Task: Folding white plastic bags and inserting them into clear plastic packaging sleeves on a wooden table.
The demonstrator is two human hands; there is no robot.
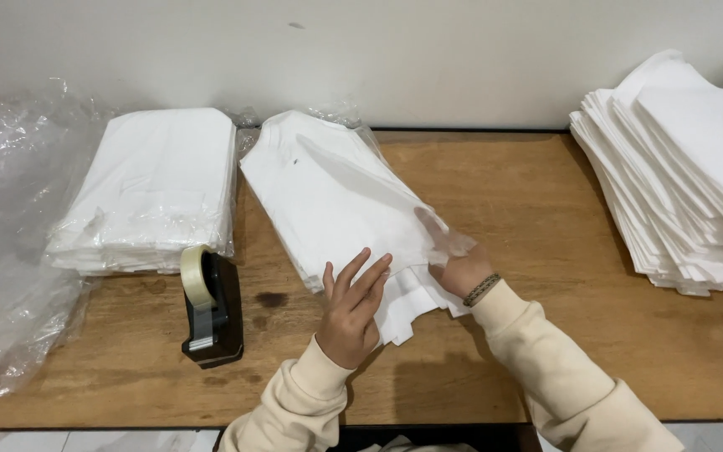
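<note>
Left hand (351,311) lies flat and open on the white garment (336,201); right hand (460,269), fingers hidden inside the clear bag (437,234), grip unclear

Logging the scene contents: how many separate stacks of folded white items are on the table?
3: a bagged stack at back left, a middle stack under both hands, and a tall unbagged stack at right, partly cut off by the frame edge.
</note>
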